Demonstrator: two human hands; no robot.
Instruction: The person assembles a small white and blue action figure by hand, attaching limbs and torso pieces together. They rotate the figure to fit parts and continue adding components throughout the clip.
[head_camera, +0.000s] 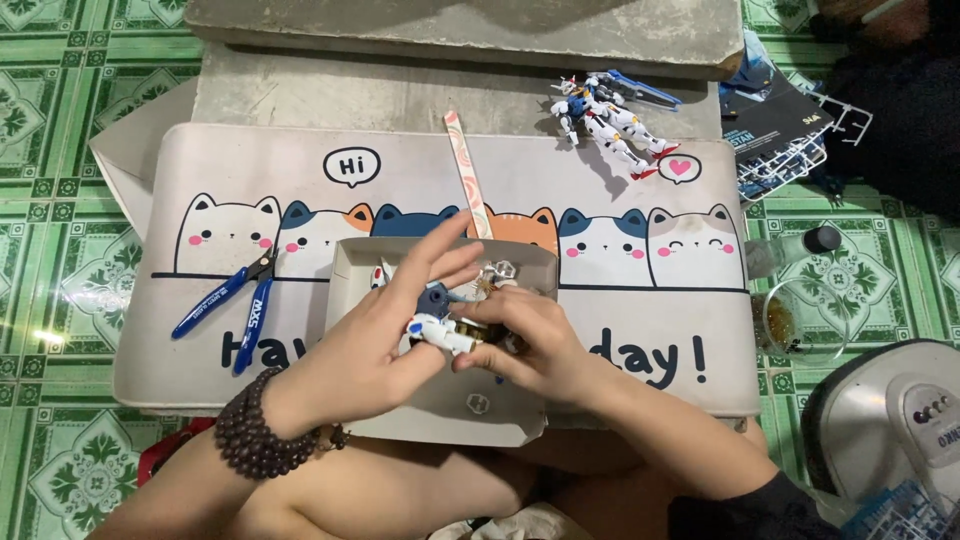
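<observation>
while both hands are meeting over the shallow white cardboard tray (350, 262), the person is holding a small white and blue model kit part (438, 332) between them, near the middle of the scene and just above the tray's loose pieces. the left hand (385, 335) is pinching the white end of the part with thumb and lower fingers while its upper fingers are fanning out apart, seemingly to stay clear of the piece. the right hand (530, 345) is closing its fingertips together on the other end, which looks like a way of steadying the part from both sides. a dark beaded bracelet (255, 435) is sitting on the left wrist.

the tray is resting on a cat-printed desk mat (620, 330) covering the tabletop, and it is probably keeping small pieces from scattering. blue-handled nippers (228, 300) are lying on the mat to the left, within reach. a pink and white sanding stick (468, 175) is lying on the mat just beyond the tray. a finished white and blue robot model (605, 115) is lying at the far right edge, well apart from the hands. plastic runner frames (790, 150) are sitting on the green patterned floor tiles (60, 200) at the far right.
</observation>
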